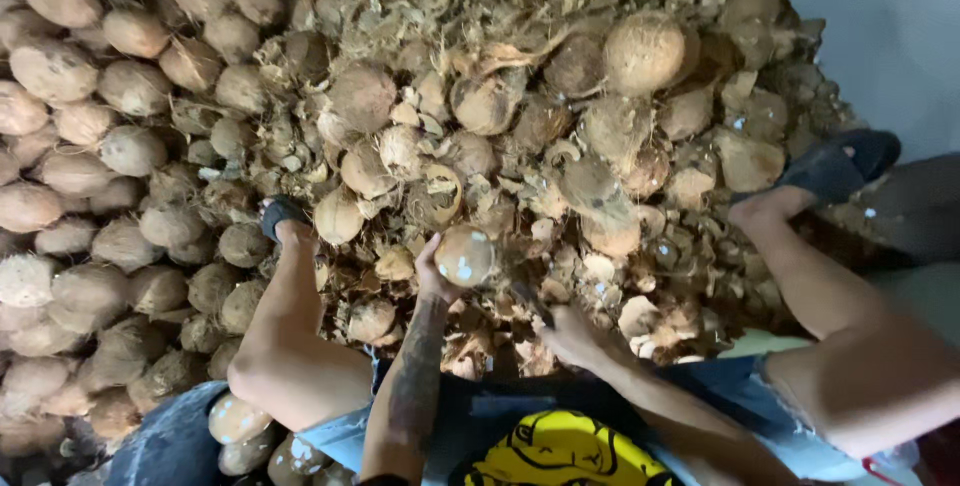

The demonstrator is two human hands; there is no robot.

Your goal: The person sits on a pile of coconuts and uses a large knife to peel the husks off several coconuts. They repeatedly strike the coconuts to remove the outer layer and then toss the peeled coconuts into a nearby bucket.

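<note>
The right hand's [572, 336] fingers are being hidden among coconut husks [520, 206]; whatever is being gripped cannot be told.

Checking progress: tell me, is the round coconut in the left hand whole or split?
Whole: round pale coconut in left hand shows no crack.

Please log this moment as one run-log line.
left hand: holds coconut | right hand: grips dark tool | around: coconut pile, husk scraps

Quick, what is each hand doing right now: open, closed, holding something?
Left hand: closed on a partly husked coconut.
Right hand: closed on a dark tool handle; its tip cannot be told.
</note>
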